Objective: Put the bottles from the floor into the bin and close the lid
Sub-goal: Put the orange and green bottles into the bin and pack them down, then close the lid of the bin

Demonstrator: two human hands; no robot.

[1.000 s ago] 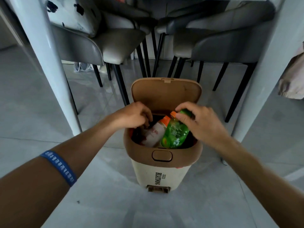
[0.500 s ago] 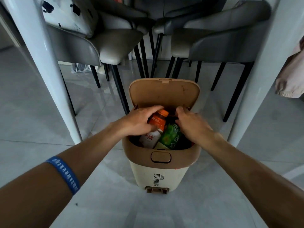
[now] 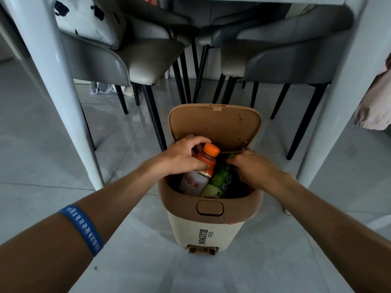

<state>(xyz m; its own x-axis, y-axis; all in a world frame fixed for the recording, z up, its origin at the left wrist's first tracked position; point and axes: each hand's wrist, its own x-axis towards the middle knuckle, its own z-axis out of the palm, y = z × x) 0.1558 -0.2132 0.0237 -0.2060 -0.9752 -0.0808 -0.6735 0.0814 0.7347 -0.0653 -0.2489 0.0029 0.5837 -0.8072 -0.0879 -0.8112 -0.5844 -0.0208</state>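
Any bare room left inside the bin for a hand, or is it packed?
Crowded: the orange-capped bottle and green bottle fill the middle of the bin, with the left hand and right hand over them. Free: a dark gap along the left wall, and bare floor in front.

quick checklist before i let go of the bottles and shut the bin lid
1. Lid fully open, clear to swing: ok.
2. Orange-capped bottle below the bin rim: not ok, its cap sticks up.
3. Green bottle inside: ok, though its top is hidden.
4. Left hand clear of the opening: not ok, gripping the orange-capped bottle.
5. Right hand clear: not ok, on the green bottle's top.
6. Floor free of bottles: ok in view.
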